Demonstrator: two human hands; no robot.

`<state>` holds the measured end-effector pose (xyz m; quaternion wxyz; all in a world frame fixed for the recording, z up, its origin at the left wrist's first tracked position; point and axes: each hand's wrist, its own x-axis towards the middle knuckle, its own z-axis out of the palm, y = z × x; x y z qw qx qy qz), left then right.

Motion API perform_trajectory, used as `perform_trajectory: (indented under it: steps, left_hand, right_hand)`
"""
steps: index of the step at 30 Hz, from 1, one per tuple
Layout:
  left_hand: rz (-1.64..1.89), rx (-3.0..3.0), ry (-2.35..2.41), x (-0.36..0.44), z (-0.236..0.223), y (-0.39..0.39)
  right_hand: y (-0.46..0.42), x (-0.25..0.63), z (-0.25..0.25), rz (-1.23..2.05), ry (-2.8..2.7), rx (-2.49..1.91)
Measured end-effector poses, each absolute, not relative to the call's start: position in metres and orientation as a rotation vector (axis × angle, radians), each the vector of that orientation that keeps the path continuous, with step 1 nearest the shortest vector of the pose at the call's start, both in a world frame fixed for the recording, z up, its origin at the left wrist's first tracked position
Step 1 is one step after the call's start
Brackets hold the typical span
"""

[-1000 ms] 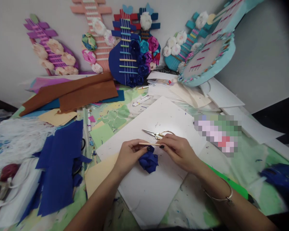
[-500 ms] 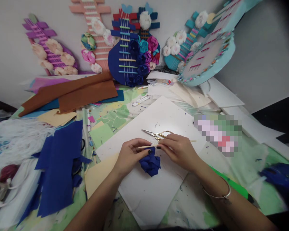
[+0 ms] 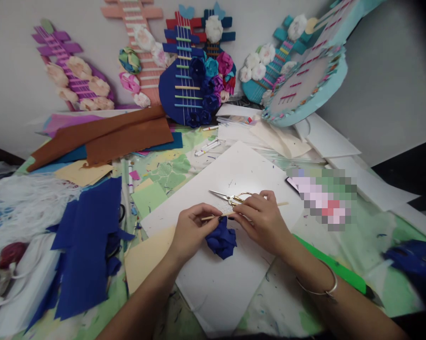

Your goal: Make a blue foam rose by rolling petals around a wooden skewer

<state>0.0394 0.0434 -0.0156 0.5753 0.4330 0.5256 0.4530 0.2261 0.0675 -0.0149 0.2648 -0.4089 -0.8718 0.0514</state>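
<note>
My left hand (image 3: 192,229) is closed on a dark blue paper rose (image 3: 222,241) and pinches the left end of a thin wooden stick (image 3: 281,204). My right hand (image 3: 261,219) pinches the same stick near its middle, so it lies slanted across both hands above the rose. Both hands hover over a white foam sheet (image 3: 220,278). Gold-handled scissors (image 3: 230,197) lie on that sheet just beyond my right fingers.
Blue felt scraps (image 3: 87,245) lie at the left beside white yarn (image 3: 25,203). Brown felt (image 3: 124,134) and paper guitars with roses (image 3: 193,71) stand at the back. A green strip (image 3: 336,269) lies under my right forearm. White boards (image 3: 340,141) are stacked at the right.
The stick has slid to the right through my right fingers and now tilts up at its right end. The rose and both hands have shifted slightly.
</note>
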Motion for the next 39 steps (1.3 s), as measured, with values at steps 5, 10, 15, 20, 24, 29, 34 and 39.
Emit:
perform_trajectory:
  steps: [5,10,15,20,24,29,34,39]
  left_hand:
    - [1.105,1.079,1.242,0.04,-0.02,0.042]
    - [1.077,1.119,1.259,0.04,-0.021,0.042]
    - [1.081,1.161,1.252,0.042,-0.02,0.04]
    - [1.066,1.246,1.227,0.042,-0.022,0.04]
    - [1.047,1.305,1.187,0.041,-0.021,0.041]
    - [1.057,1.453,1.14,0.039,-0.02,0.039]
    - [1.082,1.571,1.18,0.038,-0.019,0.039]
    - [1.124,1.714,1.241,0.037,-0.016,0.038]
  right_hand:
    - [0.064,0.221,-0.012,0.129,-2.332,-1.144]
    - [0.059,0.216,-0.013,0.186,-2.306,-1.203]
    - [0.054,0.213,-0.015,0.207,-2.194,-1.282]
    - [0.054,0.213,-0.014,0.311,-2.128,-1.303]
    - [0.054,0.213,-0.014,0.36,-2.139,-1.287]
    - [0.054,0.214,-0.015,0.337,-2.133,-1.247]
    - [0.053,0.214,-0.015,0.315,-2.108,-1.217]
    - [0.052,0.213,-0.015,0.288,-2.09,-1.203]
